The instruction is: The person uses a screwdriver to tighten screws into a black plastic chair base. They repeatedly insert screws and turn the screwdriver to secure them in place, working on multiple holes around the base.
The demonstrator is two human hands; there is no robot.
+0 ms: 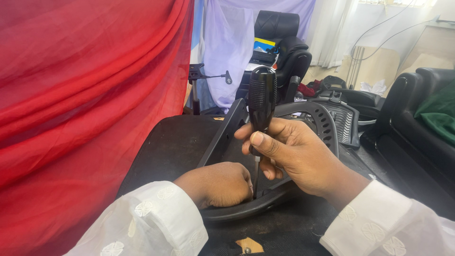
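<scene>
Screwdriver with a thick, ribbed black plastic handle (262, 97) stands nearly upright in the right hand (291, 154), whose fingers and thumb are wrapped closed around the lower part of the handle. Its thin metal shaft (256, 178) runs straight down from below that grip and meets a curved black plastic chair frame (246, 206). Just left of the shaft's lower end, the left hand (220, 184) is curled into a loose fist pressing down on the same frame; whether it pinches anything small underneath cannot be told. Both wrists wear white embroidered sleeves (156, 223).

The frame rises behind the grip as a flat slanted bar (225, 130) on the left and a perforated curved band (327, 125) on the right. It lies on a dark fabric chair seat (170, 147) that serves as the working surface and spreads out below and to the left of both hands.

Far to the left of the grip a large red draped cloth (80, 104) fills the view. Beyond the handle, at the back of the room, hangs a pale lilac cloth (227, 47), with a black padded office chair (282, 47) standing in front of it. To the right of the grip sit more black chair parts (346, 118), a black armrest (412, 109) and a green cloth (441, 114). White curtains (336, 28) and loose cables (393, 33) show along the far right wall.
</scene>
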